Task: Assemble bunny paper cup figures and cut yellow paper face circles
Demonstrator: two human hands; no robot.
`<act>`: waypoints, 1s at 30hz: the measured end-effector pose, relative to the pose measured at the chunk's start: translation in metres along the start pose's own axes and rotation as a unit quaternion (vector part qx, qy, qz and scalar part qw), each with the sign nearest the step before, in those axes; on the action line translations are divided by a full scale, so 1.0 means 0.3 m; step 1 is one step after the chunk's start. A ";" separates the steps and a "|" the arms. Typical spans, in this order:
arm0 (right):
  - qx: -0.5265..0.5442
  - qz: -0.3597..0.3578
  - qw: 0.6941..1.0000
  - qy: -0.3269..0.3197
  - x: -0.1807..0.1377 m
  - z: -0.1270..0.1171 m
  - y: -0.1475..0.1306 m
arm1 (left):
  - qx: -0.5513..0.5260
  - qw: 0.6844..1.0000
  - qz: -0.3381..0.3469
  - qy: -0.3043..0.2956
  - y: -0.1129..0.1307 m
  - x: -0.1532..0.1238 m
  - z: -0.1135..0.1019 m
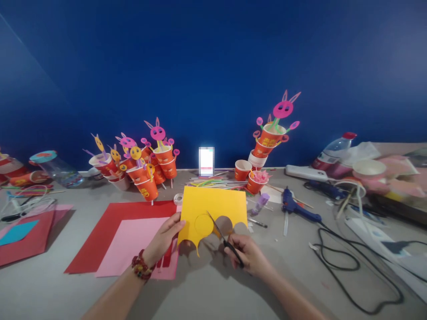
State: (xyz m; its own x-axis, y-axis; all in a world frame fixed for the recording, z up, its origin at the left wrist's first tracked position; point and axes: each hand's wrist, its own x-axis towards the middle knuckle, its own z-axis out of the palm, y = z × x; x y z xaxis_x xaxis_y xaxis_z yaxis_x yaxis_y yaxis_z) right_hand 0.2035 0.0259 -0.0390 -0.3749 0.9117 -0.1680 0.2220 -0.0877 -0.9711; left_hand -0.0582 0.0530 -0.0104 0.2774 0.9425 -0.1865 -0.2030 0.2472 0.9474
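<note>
My left hand (164,238) pinches the left edge of a yellow paper sheet (216,205) and holds it up off the table. A circle outline shows near the sheet's lower edge, which has several rounded cut-outs. My right hand (248,255) is closed on black scissors (224,238) whose blades reach up into the yellow paper beside the circle. A beaded bracelet (142,266) sits on my left wrist.
Red and pink paper sheets (133,235) lie under my left hand. Orange paper cups with pink bunny faces (156,166) stand at the back, more stacked (270,138) to the right. A blue glue gun (296,209) and black cables (347,262) lie right. Straws (213,181) are behind.
</note>
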 end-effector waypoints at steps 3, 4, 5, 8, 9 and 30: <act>-0.007 0.024 1.000 0.000 -0.002 0.001 -0.001 | 0.041 0.999 0.011 0.005 -0.001 0.003 0.010; -0.002 0.036 0.999 -0.007 -0.003 0.001 -0.002 | 0.058 0.998 0.022 0.011 -0.001 0.004 0.010; 0.010 0.049 0.999 -0.018 -0.005 -0.001 -0.002 | 0.076 0.996 0.032 0.016 -0.001 0.005 0.009; 0.081 0.073 0.991 -0.075 -0.011 -0.008 0.000 | 0.135 0.988 0.064 0.031 0.001 0.004 0.002; 0.104 0.071 0.988 -0.090 -0.014 -0.010 0.000 | 0.152 0.985 0.077 0.039 0.002 0.003 0.000; 0.095 0.074 0.986 -0.116 -0.021 -0.002 0.008 | 0.137 0.989 0.048 -0.038 -0.015 0.008 -0.035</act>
State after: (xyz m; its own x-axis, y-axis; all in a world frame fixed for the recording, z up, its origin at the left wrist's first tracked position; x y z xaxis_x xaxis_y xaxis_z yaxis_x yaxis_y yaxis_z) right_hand 0.2070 0.0200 -0.0402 -0.5523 0.7687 -0.3226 0.1254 -0.3060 -0.9437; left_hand -0.0663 0.0564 -0.0179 0.3414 0.9363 -0.0824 0.0278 0.0776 0.9966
